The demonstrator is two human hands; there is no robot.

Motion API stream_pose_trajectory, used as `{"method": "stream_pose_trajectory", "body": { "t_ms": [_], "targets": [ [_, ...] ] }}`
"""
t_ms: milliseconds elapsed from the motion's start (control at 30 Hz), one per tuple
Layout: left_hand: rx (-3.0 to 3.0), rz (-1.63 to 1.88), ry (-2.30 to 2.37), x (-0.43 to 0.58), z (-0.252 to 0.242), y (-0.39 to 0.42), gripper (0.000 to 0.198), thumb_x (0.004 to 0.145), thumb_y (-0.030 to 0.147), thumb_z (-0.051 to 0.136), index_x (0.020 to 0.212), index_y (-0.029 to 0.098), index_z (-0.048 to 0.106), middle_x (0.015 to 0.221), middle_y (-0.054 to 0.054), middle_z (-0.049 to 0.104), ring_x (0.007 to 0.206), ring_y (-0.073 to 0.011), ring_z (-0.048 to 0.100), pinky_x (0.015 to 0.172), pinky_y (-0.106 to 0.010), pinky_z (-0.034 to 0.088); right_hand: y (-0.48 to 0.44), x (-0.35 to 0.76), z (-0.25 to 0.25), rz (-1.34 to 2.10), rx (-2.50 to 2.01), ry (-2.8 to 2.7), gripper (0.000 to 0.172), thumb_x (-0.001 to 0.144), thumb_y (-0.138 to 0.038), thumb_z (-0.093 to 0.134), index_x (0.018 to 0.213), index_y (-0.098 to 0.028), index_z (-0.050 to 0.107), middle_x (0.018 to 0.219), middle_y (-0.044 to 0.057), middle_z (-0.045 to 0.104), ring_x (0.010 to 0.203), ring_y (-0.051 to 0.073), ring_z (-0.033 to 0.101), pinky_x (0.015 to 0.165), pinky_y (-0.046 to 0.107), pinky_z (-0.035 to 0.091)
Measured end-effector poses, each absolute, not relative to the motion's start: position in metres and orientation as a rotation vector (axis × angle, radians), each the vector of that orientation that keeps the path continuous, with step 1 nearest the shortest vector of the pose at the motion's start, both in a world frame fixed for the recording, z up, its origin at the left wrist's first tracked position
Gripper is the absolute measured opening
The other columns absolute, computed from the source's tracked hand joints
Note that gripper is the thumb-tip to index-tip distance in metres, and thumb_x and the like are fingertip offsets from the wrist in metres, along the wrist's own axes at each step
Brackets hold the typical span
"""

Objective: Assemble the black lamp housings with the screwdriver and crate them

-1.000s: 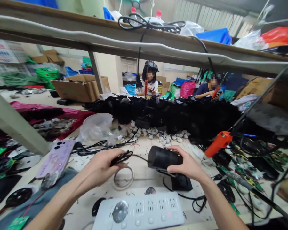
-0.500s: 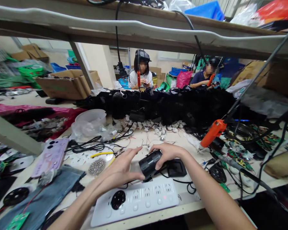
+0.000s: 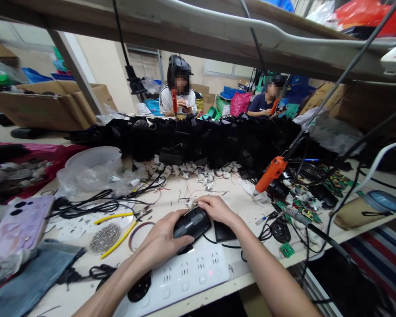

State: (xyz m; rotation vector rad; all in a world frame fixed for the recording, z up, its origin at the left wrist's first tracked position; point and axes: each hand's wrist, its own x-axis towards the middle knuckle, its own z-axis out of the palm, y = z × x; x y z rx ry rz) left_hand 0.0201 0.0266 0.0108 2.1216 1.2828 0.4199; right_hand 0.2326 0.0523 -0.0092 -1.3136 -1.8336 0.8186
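My left hand (image 3: 161, 233) is wrapped round a black plastic housing (image 3: 193, 223), thumb along its near side. At the far end of that rounded housing, my right hand (image 3: 219, 210) closes its fingers on the edge, where a small pale part shows near the fingertips. What those fingertips pinch is partly hidden. Just below the housing lies a white power strip (image 3: 185, 281) with a lit red light. A flat black piece (image 3: 223, 232) rests under my right wrist.
Yellow-handled cutters (image 3: 114, 216) lie left, beside a dish of small screws (image 3: 104, 237). An orange electric screwdriver (image 3: 270, 175) hangs at right near green circuit boards (image 3: 305, 204). Black parts (image 3: 211, 141) are heaped behind. Two people (image 3: 178, 94) sit beyond. A shelf crosses overhead.
My left hand has closed round the housing, where before its fingers were spread beside it. My right hand has shifted to the housing's far end. The view has turned right.
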Motion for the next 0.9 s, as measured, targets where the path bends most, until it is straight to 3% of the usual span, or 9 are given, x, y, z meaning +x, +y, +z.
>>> {"method": "stream_pose_trajectory", "body": {
  "t_ms": [167, 200, 267, 333, 500, 667, 767, 833, 900],
  "targets": [
    [2.173, 0.459, 1.286, 0.021, 0.008, 0.022, 0.060, 0.077, 0.044, 0.061, 0.131, 0.022, 0.049, 0.129, -0.009, 0.054, 0.111, -0.0265, 0.059, 0.093, -0.037, 0.049, 0.005, 0.259, 0.000, 0.244, -1.403, -1.291, 0.024, 0.094, -0.030, 0.044, 0.107, -0.019, 0.060, 0.103, 0.010, 0.061, 0.098, 0.021, 0.059, 0.089, 0.039, 0.046],
    [2.179, 0.434, 1.311, 0.023, 0.010, 0.021, 0.065, 0.074, 0.046, 0.064, 0.131, 0.022, 0.048, 0.131, -0.010, 0.051, 0.111, -0.0276, 0.059, 0.092, -0.037, 0.050, 0.000, 0.275, 0.003, -0.005, -1.381, -0.977, 0.022, 0.089, -0.032, 0.053, 0.106, -0.019, 0.059, 0.101, 0.008, 0.060, 0.092, 0.021, 0.059, 0.086, 0.038, 0.048],
    [2.194, 0.377, 1.392, 0.031, 0.017, 0.019, 0.074, 0.067, 0.048, 0.069, 0.132, 0.019, 0.048, 0.135, -0.012, 0.047, 0.113, -0.0311, 0.057, 0.091, -0.040, 0.050, 0.002, 0.311, 0.010, -0.146, -1.299, -0.682, 0.046, 0.077, -0.034, 0.069, 0.116, -0.020, 0.051, 0.112, 0.009, 0.056, 0.099, 0.021, 0.059, 0.089, 0.038, 0.048],
    [2.211, 0.326, 1.448, 0.038, 0.024, 0.020, 0.074, 0.066, 0.047, 0.070, 0.130, 0.017, 0.049, 0.131, -0.013, 0.050, 0.114, -0.0336, 0.056, 0.092, -0.043, 0.049, 0.014, 0.341, 0.018, 0.041, -1.299, -0.724, 0.069, 0.066, -0.037, 0.076, 0.124, -0.021, 0.044, 0.116, 0.009, 0.056, 0.105, 0.021, 0.058, 0.094, 0.040, 0.046],
    [2.136, 0.332, 1.343, 0.042, 0.026, 0.026, 0.070, 0.070, 0.041, 0.067, 0.132, 0.016, 0.048, 0.124, -0.011, 0.058, 0.113, -0.0288, 0.057, 0.097, -0.038, 0.045, 0.035, 0.342, 0.038, 0.268, -1.339, -0.909, 0.050, 0.068, -0.043, 0.074, 0.106, -0.018, 0.055, 0.088, 0.003, 0.064, 0.083, 0.020, 0.064, 0.089, 0.042, 0.048],
    [2.109, 0.290, 1.197, 0.036, 0.024, 0.027, 0.059, 0.075, 0.039, 0.063, 0.130, 0.025, 0.049, 0.128, -0.005, 0.059, 0.113, -0.0258, 0.058, 0.097, -0.036, 0.044, 0.002, 0.272, 0.058, 0.585, -1.151, -1.101, 0.058, 0.070, -0.035, 0.078, 0.118, -0.029, 0.046, 0.079, -0.005, 0.063, 0.063, 0.016, 0.063, 0.069, 0.037, 0.054],
    [2.190, 0.271, 1.212, 0.041, 0.024, 0.021, 0.057, 0.077, 0.036, 0.060, 0.131, 0.024, 0.047, 0.130, -0.007, 0.057, 0.112, -0.0285, 0.057, 0.097, -0.041, 0.043, -0.015, 0.244, 0.061, 0.950, -0.957, -1.098, 0.049, 0.077, -0.059, 0.065, 0.112, -0.027, 0.052, 0.080, -0.001, 0.063, 0.065, 0.017, 0.062, 0.064, 0.034, 0.054],
    [2.229, 0.289, 1.229, 0.047, 0.023, 0.016, 0.052, 0.079, 0.041, 0.059, 0.127, 0.024, 0.049, 0.125, -0.009, 0.058, 0.107, -0.0294, 0.058, 0.092, -0.043, 0.044, -0.020, 0.234, 0.061, 1.137, -0.892, -1.048, 0.065, 0.075, -0.079, 0.046, 0.108, -0.024, 0.059, 0.077, 0.002, 0.064, 0.063, 0.018, 0.062, 0.059, 0.034, 0.054],
    [2.261, 0.327, 1.274, 0.053, 0.020, 0.012, 0.050, 0.078, 0.050, 0.060, 0.120, 0.023, 0.052, 0.118, -0.009, 0.060, 0.102, -0.0299, 0.058, 0.087, -0.043, 0.045, -0.022, 0.227, 0.062, 1.233, -0.886, -1.013, 0.080, 0.072, -0.086, 0.034, 0.109, -0.021, 0.062, 0.071, 0.004, 0.065, 0.060, 0.020, 0.061, 0.057, 0.034, 0.053]
  ]
}}
